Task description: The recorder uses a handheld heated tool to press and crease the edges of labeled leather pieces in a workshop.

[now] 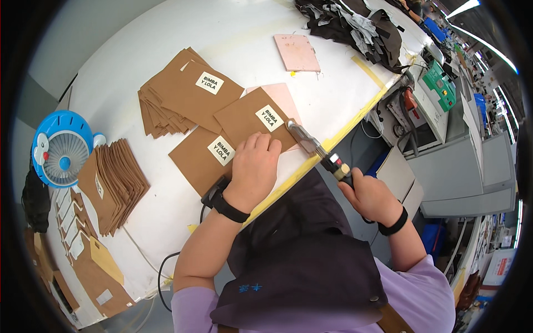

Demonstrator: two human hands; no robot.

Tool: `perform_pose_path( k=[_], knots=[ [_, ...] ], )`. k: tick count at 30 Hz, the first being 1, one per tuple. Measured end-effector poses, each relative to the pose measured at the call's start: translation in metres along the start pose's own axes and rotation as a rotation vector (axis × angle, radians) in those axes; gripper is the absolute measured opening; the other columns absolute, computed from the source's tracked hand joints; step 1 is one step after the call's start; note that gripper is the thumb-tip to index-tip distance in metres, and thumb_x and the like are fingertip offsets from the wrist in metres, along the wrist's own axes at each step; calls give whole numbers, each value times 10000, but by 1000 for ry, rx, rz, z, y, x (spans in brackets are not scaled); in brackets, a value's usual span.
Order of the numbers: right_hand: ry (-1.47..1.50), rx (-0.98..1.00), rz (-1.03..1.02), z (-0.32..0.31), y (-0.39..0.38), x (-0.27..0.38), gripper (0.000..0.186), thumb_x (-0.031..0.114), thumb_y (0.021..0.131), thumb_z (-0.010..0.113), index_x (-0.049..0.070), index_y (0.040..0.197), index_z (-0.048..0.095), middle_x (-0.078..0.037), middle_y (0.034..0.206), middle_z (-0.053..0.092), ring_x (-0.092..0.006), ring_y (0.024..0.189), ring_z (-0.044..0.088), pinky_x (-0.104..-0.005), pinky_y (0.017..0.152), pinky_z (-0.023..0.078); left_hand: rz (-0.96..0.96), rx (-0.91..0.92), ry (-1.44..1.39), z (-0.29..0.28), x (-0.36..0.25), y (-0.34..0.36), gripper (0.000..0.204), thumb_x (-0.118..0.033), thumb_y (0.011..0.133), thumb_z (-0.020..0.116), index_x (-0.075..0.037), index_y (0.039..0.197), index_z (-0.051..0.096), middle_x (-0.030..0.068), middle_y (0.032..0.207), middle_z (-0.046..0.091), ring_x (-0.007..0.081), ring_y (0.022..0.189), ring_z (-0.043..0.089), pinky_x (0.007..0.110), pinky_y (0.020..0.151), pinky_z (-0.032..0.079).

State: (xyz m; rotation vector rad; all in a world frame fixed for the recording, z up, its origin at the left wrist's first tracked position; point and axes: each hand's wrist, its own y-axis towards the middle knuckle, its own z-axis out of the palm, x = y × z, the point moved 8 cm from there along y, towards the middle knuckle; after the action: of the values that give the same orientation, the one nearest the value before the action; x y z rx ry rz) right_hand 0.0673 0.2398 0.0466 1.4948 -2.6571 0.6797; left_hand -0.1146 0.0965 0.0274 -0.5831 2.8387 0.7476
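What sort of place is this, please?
Probably a garment or bag workshop: a white worktable bears stacked flat brown pieces with white labels and a heap of dark fabric; the right hand holds a black-and-metal handheld tool.

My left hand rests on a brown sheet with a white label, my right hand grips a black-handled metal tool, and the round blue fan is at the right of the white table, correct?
No: the head view shows the round blue fan at the left of the white table. Your left hand rests on the brown sheet and your right hand grips the tool.
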Motion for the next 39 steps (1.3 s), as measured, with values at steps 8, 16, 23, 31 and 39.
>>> perform_pose_path(
  k=[8, 16, 23, 31, 39],
  knots=[
    [-6, -150, -165, -25, 62, 25, 434, 393, 1038, 554, -40, 1007, 549, -258, 797, 679, -460, 759, 672, -510, 691, 543, 10, -7, -21, 4, -3, 1, 159, -43, 830, 669, -30, 987, 656, 131, 1128, 669, 320, 1121, 636, 451, 908, 532],
    [2, -62, -163, -23, 95, 43, 479, 414, 1064, 498, -62, 1021, 537, -278, 830, 674, -468, 804, 667, -509, 728, 527, 24, -59, -20, -1, -1, -3, 76, -62, 843, 624, -49, 917, 616, 133, 1061, 648, 330, 1100, 631, 441, 878, 522],
    [50, -100, -177, -24, 104, 43, 469, 402, 1050, 525, -65, 1009, 554, -268, 811, 688, -460, 789, 691, -510, 726, 552, 2, -24, -63, -2, -2, 2, 84, -68, 851, 622, -45, 931, 618, 134, 1073, 648, 327, 1112, 626, 444, 894, 525],
    [29, -85, -147, -14, 72, 22, 441, 412, 1051, 526, -27, 1009, 540, -253, 771, 670, -454, 746, 672, -512, 690, 541, 8, -5, -39, 1, 1, 2, 197, -45, 806, 709, -30, 986, 629, 127, 1150, 658, 326, 1136, 625, 444, 909, 531],
    [18, 86, 26, -6, -5, -6, 442, 414, 1050, 530, -28, 1041, 520, -240, 760, 671, -451, 724, 667, -514, 663, 534, 1, -4, -53, -2, 0, 1, 205, -29, 798, 715, -26, 984, 630, 128, 1143, 659, 331, 1131, 623, 445, 905, 531]
  ],
)
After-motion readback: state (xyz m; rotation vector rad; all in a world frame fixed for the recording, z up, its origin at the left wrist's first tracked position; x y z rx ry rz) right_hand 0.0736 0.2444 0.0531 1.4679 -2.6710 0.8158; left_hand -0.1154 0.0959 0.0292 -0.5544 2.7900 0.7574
